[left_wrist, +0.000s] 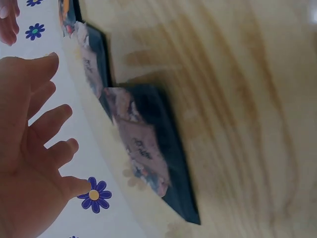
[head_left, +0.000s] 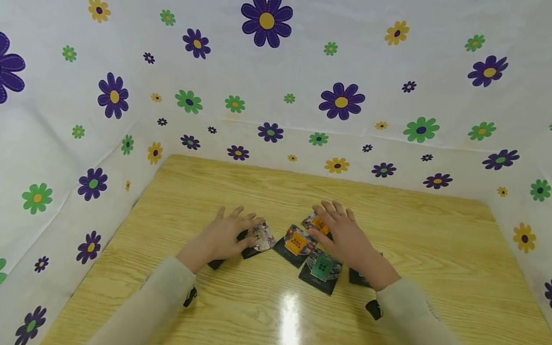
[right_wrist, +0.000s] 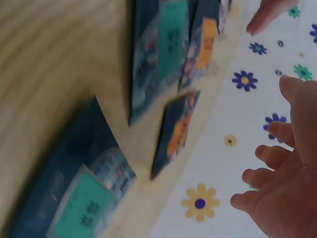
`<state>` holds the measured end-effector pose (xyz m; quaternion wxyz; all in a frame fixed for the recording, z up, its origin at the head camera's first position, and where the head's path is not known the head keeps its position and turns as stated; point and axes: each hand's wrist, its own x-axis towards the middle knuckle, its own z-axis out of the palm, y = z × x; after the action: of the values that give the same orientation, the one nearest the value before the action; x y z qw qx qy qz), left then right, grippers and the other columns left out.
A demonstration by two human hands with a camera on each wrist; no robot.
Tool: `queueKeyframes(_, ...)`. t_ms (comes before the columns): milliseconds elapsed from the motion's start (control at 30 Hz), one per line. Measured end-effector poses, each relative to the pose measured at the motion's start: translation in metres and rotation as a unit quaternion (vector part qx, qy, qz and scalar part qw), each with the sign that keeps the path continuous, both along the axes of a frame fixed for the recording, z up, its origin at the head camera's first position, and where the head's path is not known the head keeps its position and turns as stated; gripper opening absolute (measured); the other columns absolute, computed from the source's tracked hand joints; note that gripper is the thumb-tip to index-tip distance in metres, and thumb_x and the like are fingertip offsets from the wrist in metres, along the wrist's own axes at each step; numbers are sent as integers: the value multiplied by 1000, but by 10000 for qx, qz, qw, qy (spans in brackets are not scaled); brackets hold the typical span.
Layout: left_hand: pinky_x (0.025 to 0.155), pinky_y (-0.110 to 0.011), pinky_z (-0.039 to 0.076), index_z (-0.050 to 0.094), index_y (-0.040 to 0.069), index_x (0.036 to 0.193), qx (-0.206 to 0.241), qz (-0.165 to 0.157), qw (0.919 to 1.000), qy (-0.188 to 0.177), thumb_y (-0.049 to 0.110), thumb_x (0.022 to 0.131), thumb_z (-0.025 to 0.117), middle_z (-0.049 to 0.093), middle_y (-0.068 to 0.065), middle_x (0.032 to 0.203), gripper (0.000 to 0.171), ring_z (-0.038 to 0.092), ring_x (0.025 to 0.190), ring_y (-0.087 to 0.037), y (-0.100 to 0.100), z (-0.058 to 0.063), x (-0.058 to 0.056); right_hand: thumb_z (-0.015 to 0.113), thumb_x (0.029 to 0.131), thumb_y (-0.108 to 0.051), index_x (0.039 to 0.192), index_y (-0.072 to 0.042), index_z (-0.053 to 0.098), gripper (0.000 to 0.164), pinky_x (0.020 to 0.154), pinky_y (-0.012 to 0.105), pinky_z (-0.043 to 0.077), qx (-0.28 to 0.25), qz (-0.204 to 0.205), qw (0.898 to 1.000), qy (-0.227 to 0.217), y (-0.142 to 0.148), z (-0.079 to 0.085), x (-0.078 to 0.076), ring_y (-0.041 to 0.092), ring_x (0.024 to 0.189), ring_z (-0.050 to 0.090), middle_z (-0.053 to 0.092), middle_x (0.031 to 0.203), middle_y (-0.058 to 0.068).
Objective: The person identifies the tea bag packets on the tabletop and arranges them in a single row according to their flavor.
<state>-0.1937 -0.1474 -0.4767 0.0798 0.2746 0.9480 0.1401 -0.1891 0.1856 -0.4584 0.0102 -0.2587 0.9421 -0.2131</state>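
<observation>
My left hand (head_left: 223, 239), fingers spread, hovers over the left end of a loose group of flat dark packets with printed labels. Under its fingertips lies a packet with a pale pinkish label (head_left: 261, 238); another pinkish-labelled packet (left_wrist: 141, 144) is mostly covered by that hand in the head view. My right hand (head_left: 348, 244) is spread above the right end, partly hiding an orange-labelled packet (head_left: 318, 224). A green-labelled packet (right_wrist: 81, 208) lies beneath the right wrist. Between the hands rest another orange-labelled packet (head_left: 295, 244) and another green-labelled one (head_left: 323, 267). Neither hand holds anything.
The packets lie on a light wood-grain table (head_left: 253, 324). A white flower-printed sheet (head_left: 296, 59) stands behind the table and along both sides. Small black pieces (head_left: 374, 309) show at the sleeve cuffs. Glare falls on the table's near middle.
</observation>
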Motion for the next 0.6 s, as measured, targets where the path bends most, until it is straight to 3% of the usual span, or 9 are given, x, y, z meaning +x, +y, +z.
queueKeyframes(233,125,-78,15,43,30,163,2,31,9997,-231,38,109,59,47,-8,165,57,31,158,-47,2,-17,4,58,109,-34,160,-5,45,60,122,76,23,129,504,9986,21,-19,-21,11,55,155,28,41,165,27)
queueKeyframes(600,126,-74,16,42,30,163,-249,140,9986,-443,38,110,55,41,-4,169,55,29,159,-44,2,-21,9,57,110,-36,161,-8,45,59,122,77,22,349,686,9949,-648,-36,-32,20,53,158,24,38,168,23)
